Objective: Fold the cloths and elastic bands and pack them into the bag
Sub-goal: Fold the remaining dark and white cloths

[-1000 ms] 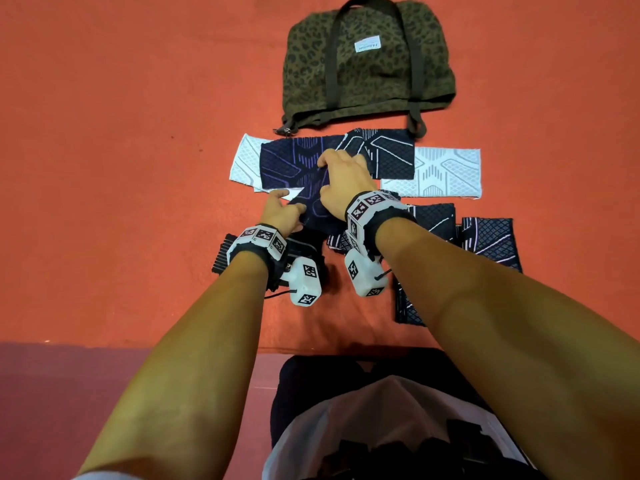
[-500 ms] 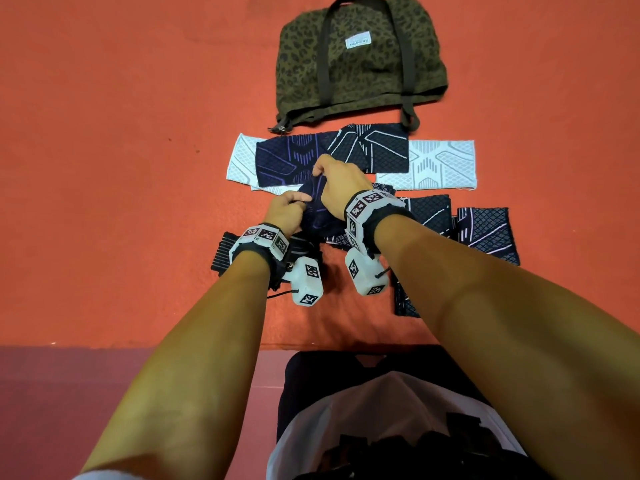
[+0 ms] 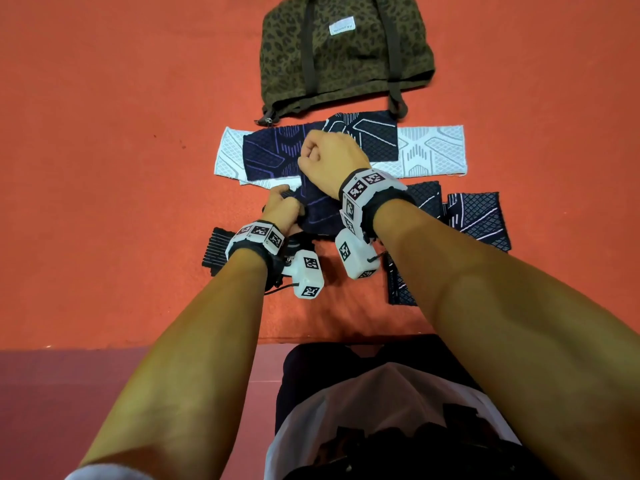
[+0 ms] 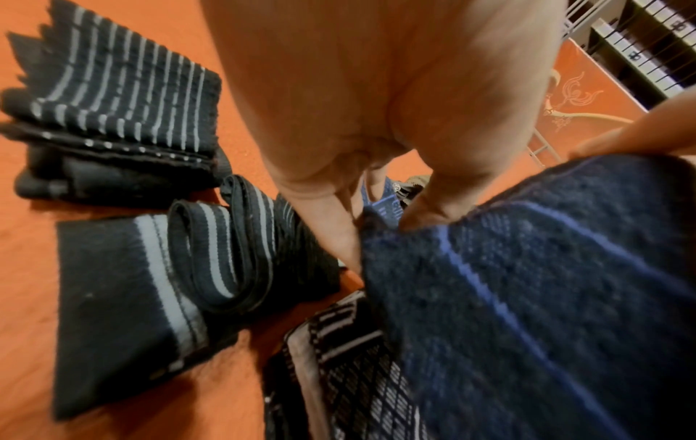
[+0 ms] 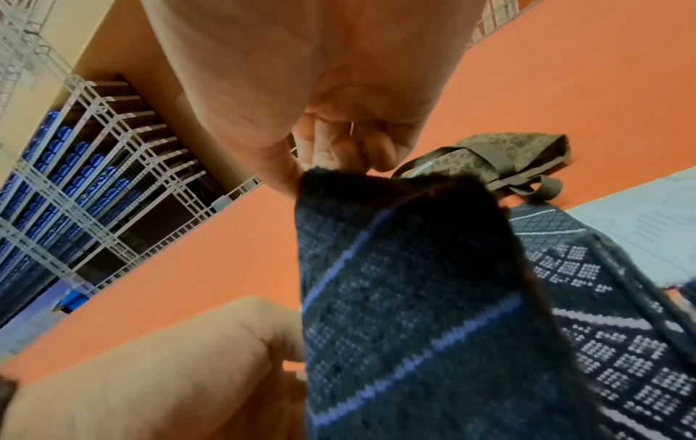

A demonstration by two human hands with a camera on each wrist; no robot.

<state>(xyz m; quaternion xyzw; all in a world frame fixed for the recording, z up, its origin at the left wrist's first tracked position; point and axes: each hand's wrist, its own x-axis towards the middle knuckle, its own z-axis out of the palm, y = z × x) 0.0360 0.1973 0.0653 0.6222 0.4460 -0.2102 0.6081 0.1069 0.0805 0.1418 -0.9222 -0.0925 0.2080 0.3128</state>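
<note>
A navy cloth with blue lines (image 3: 317, 211) (image 4: 527, 297) (image 5: 406, 312) is lifted off the orange floor between my hands. My right hand (image 3: 323, 155) (image 5: 331, 166) pinches its far corner above the laid-out cloths. My left hand (image 3: 282, 206) (image 4: 371, 220) pinches its near left corner. The leopard-print bag (image 3: 346, 53) (image 5: 501, 160) lies flat beyond them. Folded black striped elastic bands (image 3: 216, 249) (image 4: 113, 119) sit by my left wrist.
A long white patterned cloth (image 3: 433, 152) and a navy one (image 3: 273, 154) lie side by side below the bag. More navy diamond-pattern cloths (image 3: 478, 216) lie to the right. Orange floor (image 3: 104, 168) stretches left; shelving (image 5: 75, 178) stands beyond.
My right hand has curled into a pinch and pulled the navy cloth's corner up and toward me; the left hand keeps its hold on the near corner.
</note>
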